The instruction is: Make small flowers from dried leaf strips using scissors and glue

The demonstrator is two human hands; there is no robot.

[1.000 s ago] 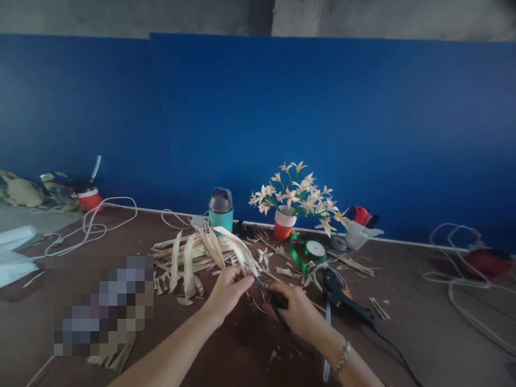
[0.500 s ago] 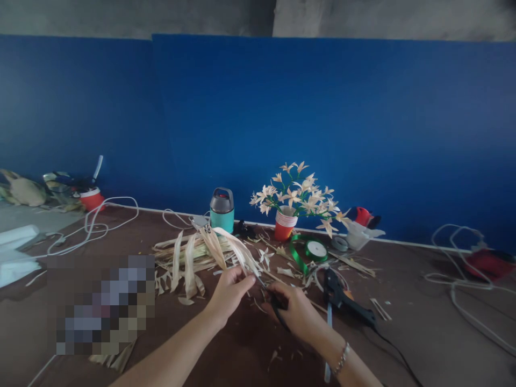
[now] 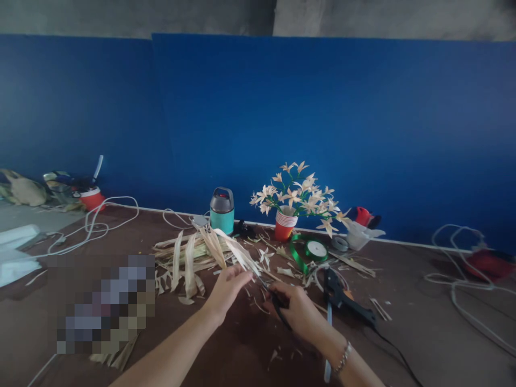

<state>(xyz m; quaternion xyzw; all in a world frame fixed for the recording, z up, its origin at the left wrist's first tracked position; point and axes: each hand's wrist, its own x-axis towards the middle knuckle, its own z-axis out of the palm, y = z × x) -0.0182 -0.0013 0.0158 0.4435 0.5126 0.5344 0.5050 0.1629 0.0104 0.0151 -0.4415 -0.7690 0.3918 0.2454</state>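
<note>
My left hand (image 3: pixel 229 290) pinches the near end of a pale dried husk strip (image 3: pixel 238 251), which stretches up and away to the left. In my right hand (image 3: pixel 296 309) is a pair of black-handled scissors (image 3: pixel 278 307), fingers closed around the grips. The blades point at the husk end, close to my left fingertips; whether they are closed on it I cannot tell. Beyond my left hand lies a pile of dried husks (image 3: pixel 187 258). Cut scraps and a loose pale husk flower (image 3: pixel 266 257) lie past the scissors.
A red-and-white paper cup (image 3: pixel 285 226) holds husk flowers on green stems. A teal jar (image 3: pixel 222 215) stands left of it. Green ribbon (image 3: pixel 298 257), a ribbon spool (image 3: pixel 316 250) and a black glue gun (image 3: pixel 346 303) with its cord lie right. White cables (image 3: pixel 108 226) cross the left side.
My left fingers have shifted slightly on the husk strip, and the scissors have moved a little beside its end. The other things stay where they were.
</note>
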